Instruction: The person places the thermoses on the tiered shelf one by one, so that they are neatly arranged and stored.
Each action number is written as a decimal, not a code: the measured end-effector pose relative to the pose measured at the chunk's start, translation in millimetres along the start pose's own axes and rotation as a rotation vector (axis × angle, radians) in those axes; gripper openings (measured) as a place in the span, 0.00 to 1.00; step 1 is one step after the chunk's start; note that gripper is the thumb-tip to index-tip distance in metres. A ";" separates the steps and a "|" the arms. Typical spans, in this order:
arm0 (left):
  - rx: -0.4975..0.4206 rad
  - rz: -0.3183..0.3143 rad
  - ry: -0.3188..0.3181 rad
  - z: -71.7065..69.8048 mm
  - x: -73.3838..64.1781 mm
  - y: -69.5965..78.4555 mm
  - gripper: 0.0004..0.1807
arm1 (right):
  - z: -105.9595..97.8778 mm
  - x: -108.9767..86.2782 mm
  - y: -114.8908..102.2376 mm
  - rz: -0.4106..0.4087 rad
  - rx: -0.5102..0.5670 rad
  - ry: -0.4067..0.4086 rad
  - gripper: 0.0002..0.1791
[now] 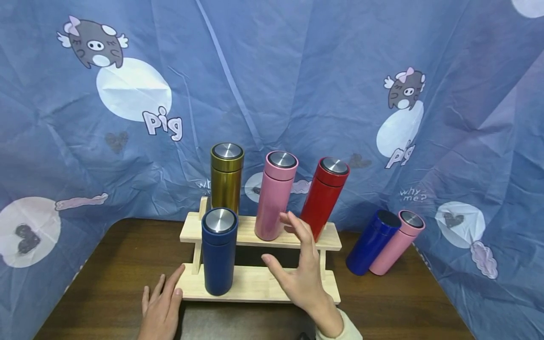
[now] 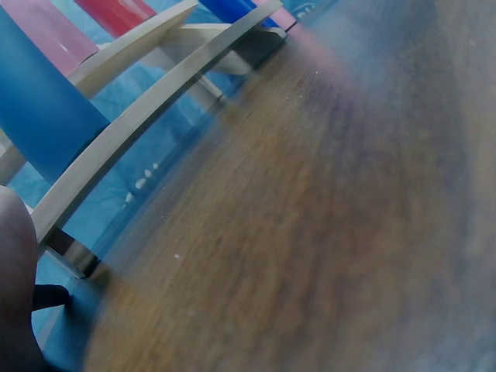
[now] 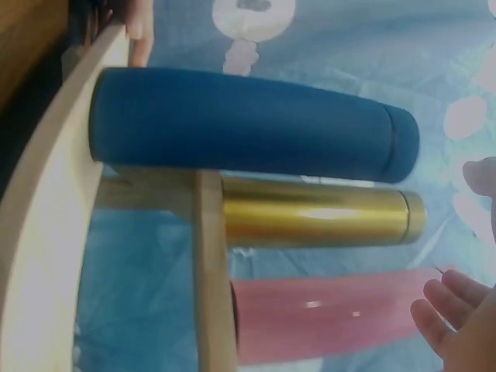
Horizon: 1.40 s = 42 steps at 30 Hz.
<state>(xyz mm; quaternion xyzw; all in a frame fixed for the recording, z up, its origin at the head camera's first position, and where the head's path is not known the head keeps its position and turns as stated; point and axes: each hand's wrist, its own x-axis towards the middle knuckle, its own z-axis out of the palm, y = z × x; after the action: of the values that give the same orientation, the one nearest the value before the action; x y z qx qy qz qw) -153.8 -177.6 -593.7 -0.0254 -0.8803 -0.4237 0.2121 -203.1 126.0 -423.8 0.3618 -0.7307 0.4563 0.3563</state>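
Note:
A two-tier wooden rack (image 1: pixel 263 283) carries thermos bottles. On its lower step, towards the left, stands a dark blue bottle (image 1: pixel 219 257). The upper step holds a gold bottle (image 1: pixel 226 179), a pink bottle (image 1: pixel 275 196) and a red bottle (image 1: pixel 325 198). My left hand (image 1: pixel 161 307) touches the left end of the lower step, its fingers extended. My right hand (image 1: pixel 301 274) is raised before the rack, thumb and fingers spread with nothing between them. It partly covers the red bottle in the head view. The right wrist view shows its fingers (image 3: pixel 446 306) near the pink bottle's top.
Right of the rack, a bright blue bottle (image 1: pixel 371 243) and another pink bottle (image 1: pixel 399 243) stand on the brown wooden table (image 1: pixel 403 307). A blue patterned cloth (image 1: pixel 340 85) hangs behind and along both sides.

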 end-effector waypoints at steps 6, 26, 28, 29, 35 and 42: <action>0.006 0.000 0.007 0.1 -0.1 0.2 0.25 | -20.4 3.6 0.5 -0.004 -0.033 0.062 0.45; 0.008 -0.013 -0.011 -3.2 0.5 3.3 0.25 | -88.6 9.1 6.9 0.017 -0.013 0.207 0.46; 0.007 -0.013 -0.012 -2.7 0.5 3.1 0.25 | -95.1 10.5 8.1 0.022 0.000 0.231 0.46; 0.006 -0.013 -0.013 -2.5 0.4 3.0 0.25 | -98.4 11.3 8.8 0.024 0.004 0.247 0.45; 0.006 -0.016 -0.016 -2.1 0.2 3.3 0.25 | -116.0 14.5 13.4 0.037 0.024 0.354 0.45; 0.012 -0.020 -0.016 -2.7 0.1 3.6 0.25 | -139.3 13.9 22.1 0.068 0.001 0.400 0.44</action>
<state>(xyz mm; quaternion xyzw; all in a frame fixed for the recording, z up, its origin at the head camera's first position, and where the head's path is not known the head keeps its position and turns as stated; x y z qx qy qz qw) -152.1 -177.4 -589.6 -0.0186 -0.8848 -0.4201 0.2008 -202.1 259.1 -375.1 0.2394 -0.6568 0.5313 0.4786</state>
